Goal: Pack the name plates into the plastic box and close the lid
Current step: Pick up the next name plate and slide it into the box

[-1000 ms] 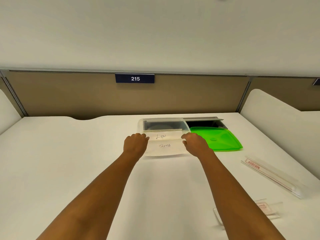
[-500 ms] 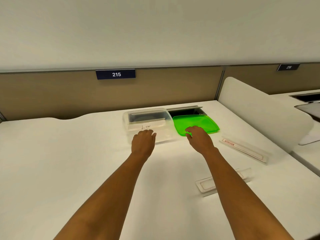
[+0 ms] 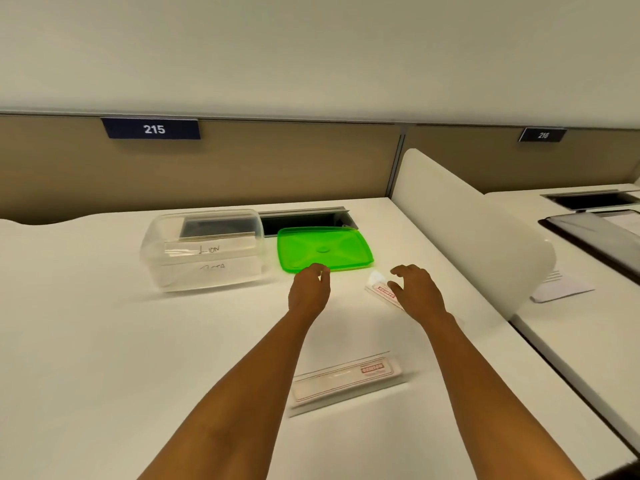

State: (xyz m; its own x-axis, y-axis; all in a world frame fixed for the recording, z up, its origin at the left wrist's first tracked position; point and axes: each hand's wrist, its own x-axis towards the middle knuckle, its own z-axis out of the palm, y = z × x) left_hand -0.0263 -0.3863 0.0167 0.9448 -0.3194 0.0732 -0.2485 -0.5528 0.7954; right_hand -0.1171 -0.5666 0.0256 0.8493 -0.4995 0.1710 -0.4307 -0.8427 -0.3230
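Observation:
A clear plastic box (image 3: 162,271) stands open on the white desk, with handwritten name plates (image 3: 211,250) leaning inside it. Its green lid (image 3: 341,245) lies flat just to the right. My left hand (image 3: 309,292) hovers at the lid's near-left corner, fingers curled and empty. My right hand (image 3: 417,292) is spread above a clear name plate with a red label (image 3: 379,289), partly covering it; I cannot tell if it touches. Another red-labelled name plate (image 3: 346,379) lies between my forearms.
A black cable slot (image 3: 304,218) opens in the desk behind the lid. A white divider (image 3: 471,223) bounds the desk on the right, a tan partition with sign 215 (image 3: 152,129) at the back. Papers (image 3: 561,287) lie on the neighbouring desk.
Both hands left the box and moved right; the left went from the box front to the lid's corner, the right from the lid to above the red-labelled plate. The view shifted right.

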